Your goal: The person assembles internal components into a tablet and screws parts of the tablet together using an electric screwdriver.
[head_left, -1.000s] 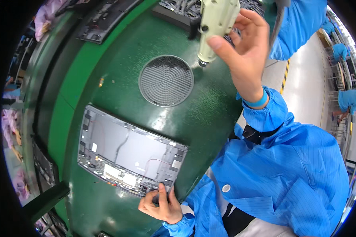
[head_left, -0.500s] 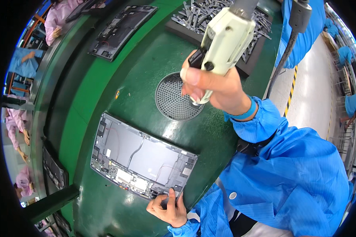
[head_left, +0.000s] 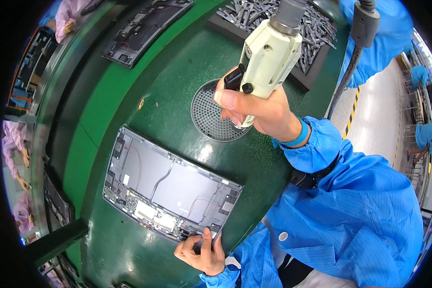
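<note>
An open laptop base (head_left: 177, 185), its circuit board and cables exposed, lies tilted across the green bench. My left hand (head_left: 202, 254) is closed around its near right corner, with fingers curled over the edge. Above the bench, my right hand (head_left: 261, 108) grips a cream pistol-shaped electric screwdriver (head_left: 272, 60), the index finger near its black trigger. The tool's tip lies out of view beyond the top edge. Beneath the right hand sits a round grey plate full of small holes (head_left: 211, 117), partly covered by the fingers.
A dark foam tray (head_left: 300, 79) heaped with small dark strips (head_left: 317, 38) stands at the far right. Another laptop base (head_left: 146, 31) rests on the green conveyor (head_left: 89, 129) at the left. A thick cable (head_left: 345, 81) hangs at the right. Co-workers in pink (head_left: 15, 139) sit beyond.
The screwdriver and right hand have turned slightly more upright. The whole view has shifted a little, and the laptop base appears farther left. My left hand stays on the same corner.
</note>
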Action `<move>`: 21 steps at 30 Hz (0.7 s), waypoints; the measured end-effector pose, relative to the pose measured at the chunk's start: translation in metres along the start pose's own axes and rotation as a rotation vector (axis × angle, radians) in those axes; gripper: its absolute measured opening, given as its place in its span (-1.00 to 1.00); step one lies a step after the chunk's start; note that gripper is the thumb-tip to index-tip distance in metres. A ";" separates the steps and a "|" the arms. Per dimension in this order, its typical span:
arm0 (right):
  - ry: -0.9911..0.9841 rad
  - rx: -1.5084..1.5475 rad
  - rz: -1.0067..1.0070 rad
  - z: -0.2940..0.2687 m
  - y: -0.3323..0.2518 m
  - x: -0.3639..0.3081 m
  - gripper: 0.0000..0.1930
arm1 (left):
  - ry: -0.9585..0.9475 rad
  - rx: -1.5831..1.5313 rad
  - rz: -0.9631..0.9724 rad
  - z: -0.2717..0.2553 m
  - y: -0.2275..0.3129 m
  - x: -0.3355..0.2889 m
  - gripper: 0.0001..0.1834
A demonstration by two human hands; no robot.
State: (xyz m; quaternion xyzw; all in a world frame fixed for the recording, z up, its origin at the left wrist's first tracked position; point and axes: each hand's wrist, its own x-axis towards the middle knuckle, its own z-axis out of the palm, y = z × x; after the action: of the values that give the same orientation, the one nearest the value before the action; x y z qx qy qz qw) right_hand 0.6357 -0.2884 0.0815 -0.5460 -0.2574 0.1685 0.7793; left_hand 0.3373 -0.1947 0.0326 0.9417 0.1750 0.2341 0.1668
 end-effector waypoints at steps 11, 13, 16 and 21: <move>0.041 -0.116 -0.004 0.005 0.013 -0.012 -0.82 | 0.032 -0.023 -0.028 0.002 -0.002 -0.003 -0.61; 0.099 -0.154 -0.050 0.001 0.012 -0.014 -0.75 | 0.027 -0.064 -0.050 0.002 0.000 0.000 -0.59; -0.017 -0.005 -0.136 -0.014 0.003 -0.015 -0.65 | 0.028 -0.104 -0.066 0.004 0.003 0.008 -0.56; -0.373 0.255 -0.180 0.031 -0.011 -0.054 -0.65 | 0.095 -0.095 -0.064 0.005 -0.001 0.004 -0.60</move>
State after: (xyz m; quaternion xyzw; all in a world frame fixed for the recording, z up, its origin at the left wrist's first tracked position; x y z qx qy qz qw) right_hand 0.5733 -0.2975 0.0882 -0.3775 -0.4210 0.2275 0.7928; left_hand 0.3428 -0.1935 0.0291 0.9143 0.2015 0.2814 0.2103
